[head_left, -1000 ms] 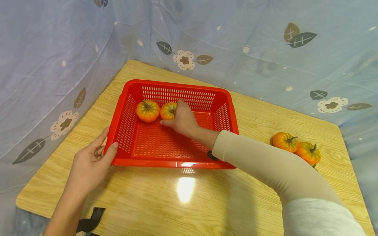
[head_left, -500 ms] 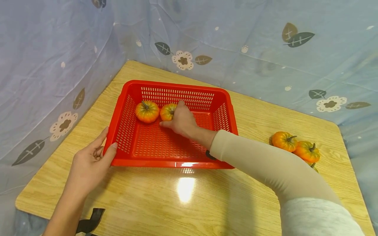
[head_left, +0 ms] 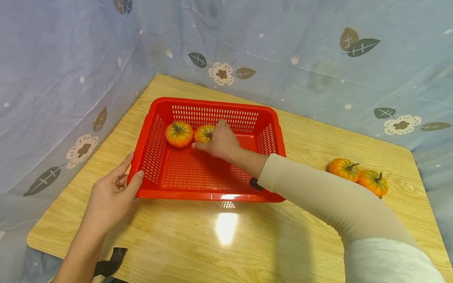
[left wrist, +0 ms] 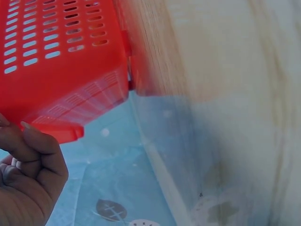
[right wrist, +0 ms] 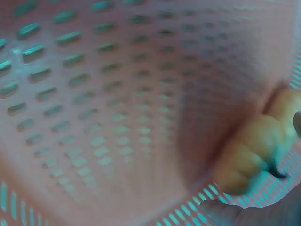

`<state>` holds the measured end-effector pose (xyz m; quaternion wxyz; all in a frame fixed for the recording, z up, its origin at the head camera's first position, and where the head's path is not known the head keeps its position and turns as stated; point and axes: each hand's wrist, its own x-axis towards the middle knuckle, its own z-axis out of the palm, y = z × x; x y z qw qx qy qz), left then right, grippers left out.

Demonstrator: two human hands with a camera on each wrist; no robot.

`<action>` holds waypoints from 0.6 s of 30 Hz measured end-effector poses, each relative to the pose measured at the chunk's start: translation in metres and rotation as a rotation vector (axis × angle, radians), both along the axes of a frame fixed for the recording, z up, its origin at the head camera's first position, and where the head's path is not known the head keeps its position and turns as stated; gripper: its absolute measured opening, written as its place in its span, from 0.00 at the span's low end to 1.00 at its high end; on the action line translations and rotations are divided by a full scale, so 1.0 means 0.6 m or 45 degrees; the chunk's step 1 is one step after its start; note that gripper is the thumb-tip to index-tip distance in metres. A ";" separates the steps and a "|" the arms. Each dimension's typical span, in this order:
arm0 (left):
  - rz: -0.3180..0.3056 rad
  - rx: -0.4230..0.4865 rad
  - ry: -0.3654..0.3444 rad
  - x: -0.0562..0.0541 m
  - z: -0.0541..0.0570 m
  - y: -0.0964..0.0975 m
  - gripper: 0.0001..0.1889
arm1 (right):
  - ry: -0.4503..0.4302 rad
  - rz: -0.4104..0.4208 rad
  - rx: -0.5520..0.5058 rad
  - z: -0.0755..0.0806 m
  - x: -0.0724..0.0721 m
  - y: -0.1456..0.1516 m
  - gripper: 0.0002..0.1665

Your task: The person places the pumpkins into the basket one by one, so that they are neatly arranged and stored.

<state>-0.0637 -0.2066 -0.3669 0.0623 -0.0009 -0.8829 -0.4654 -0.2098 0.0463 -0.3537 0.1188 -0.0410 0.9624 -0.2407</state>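
In the head view my left hand (head_left: pixel 109 196) grips the left rim of a red plastic basket (head_left: pixel 191 194), thumb on the near-left corner and fingers outside. The left wrist view shows the same hand (left wrist: pixel 30 174) at the rim. My right hand (head_left: pixel 226 143) reaches into the basket, its thumb and fingers around a small orange pumpkin (head_left: pixel 203 134). Part of this pumpkin and most of the fingers are hidden in the head view. Close by on its left sits another orange pumpkin (head_left: pixel 179 134). The right wrist view is blurred, with a ribbed pumpkin (right wrist: pixel 249 153) between the digits.
More orange pumpkins (head_left: pixel 344 169) lie on the wooden table (head_left: pixel 170 239) to the right, partly behind the right sleeve (head_left: pixel 318 196). Patterned blue cloth (head_left: pixel 283 86) borders the table at the back and left. A black strap-like piece (head_left: pixel 111 264) shows near the front edge.
The view shifts slightly. Both hands, the basket and the pumpkins keep nearly the same places.
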 end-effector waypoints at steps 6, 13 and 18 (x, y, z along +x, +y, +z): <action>0.005 -0.017 0.003 0.001 0.002 0.000 0.31 | 0.007 -0.015 -0.132 0.077 0.002 0.019 0.68; -0.008 -0.028 0.013 0.001 0.003 0.000 0.32 | 0.030 -0.129 -0.319 0.166 0.011 0.060 0.67; -0.009 -0.028 0.007 0.001 0.004 0.001 0.31 | 0.064 -0.222 -0.466 0.208 0.022 0.104 0.65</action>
